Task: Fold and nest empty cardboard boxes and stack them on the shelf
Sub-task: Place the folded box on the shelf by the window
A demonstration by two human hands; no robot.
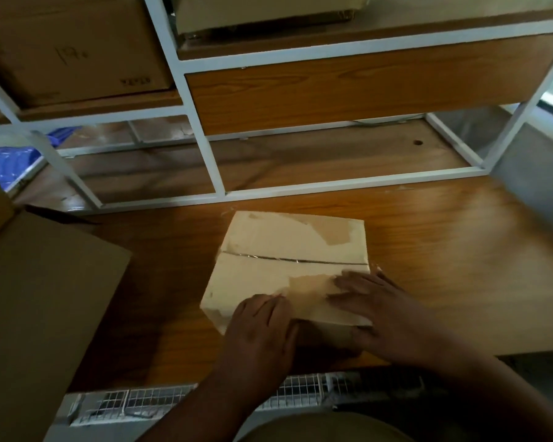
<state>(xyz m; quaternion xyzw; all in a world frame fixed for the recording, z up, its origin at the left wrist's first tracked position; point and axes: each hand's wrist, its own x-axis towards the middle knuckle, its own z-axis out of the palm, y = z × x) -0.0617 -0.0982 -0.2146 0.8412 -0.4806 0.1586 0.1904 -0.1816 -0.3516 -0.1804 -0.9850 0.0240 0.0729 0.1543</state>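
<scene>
A small pale cardboard box [288, 250] stands on the wooden table [444, 266], its top flaps closed along a taped seam with torn tape patches. My left hand [262, 330] lies on the box's near left corner, fingers flat on the top. My right hand [380, 314] presses flat on the near right part of the top, thumb down the front face. Behind the table rises a white-framed wooden shelf [348, 94].
A large brown cardboard box [39, 298] with open flaps stands at the left. Another big carton [71, 49] fills the upper left shelf bay. A blue plastic bag [4, 167] lies behind the frame. A wire grid [147, 400] runs below the table's front edge.
</scene>
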